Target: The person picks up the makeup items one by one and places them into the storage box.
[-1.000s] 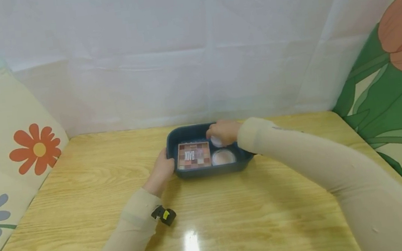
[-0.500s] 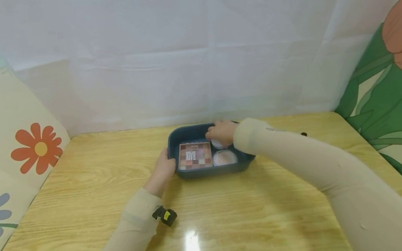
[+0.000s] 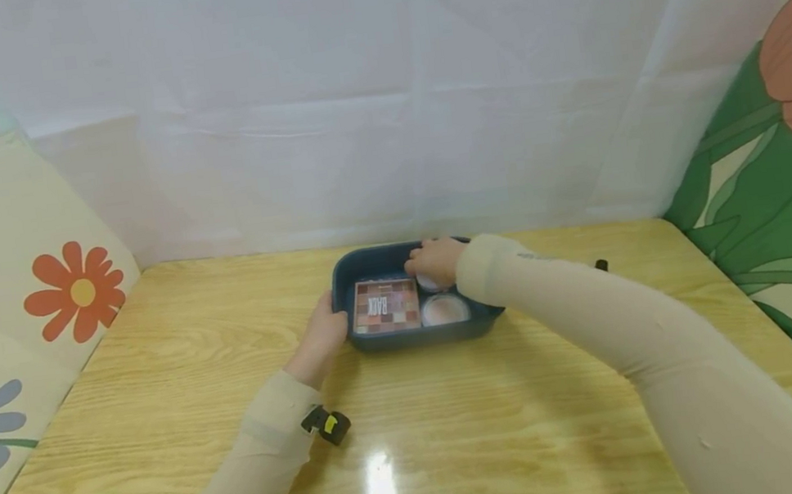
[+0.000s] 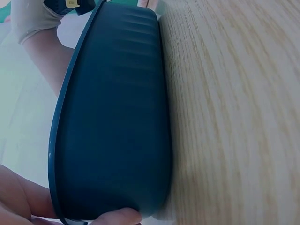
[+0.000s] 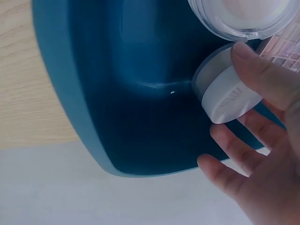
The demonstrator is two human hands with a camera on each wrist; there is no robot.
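A dark blue plastic bin (image 3: 418, 336) stands on the wooden table. My left hand (image 3: 321, 334) grips its left end, with the thumb and fingers at the rim (image 4: 52, 154) in the left wrist view. My right hand (image 3: 437, 262) reaches inside, toward the back right. Between its thumb and fingers it pinches a small round jar (image 5: 229, 101) with a white lid, tilted against the bin floor. A square eyeshadow palette (image 3: 384, 306) lies at the left inside. A round clear-lidded compact (image 3: 444, 309) sits beside it, near the front wall.
The wooden table (image 3: 508, 431) extends around the bin. Behind my right forearm a small black object (image 3: 602, 264) shows partly. A white sheet (image 3: 380, 117) hangs at the back, and flower-printed panels (image 3: 773, 234) stand at both sides.
My hands stay almost where they were, the left at the bin and the right inside it. The small black object behind my right arm shows more now.
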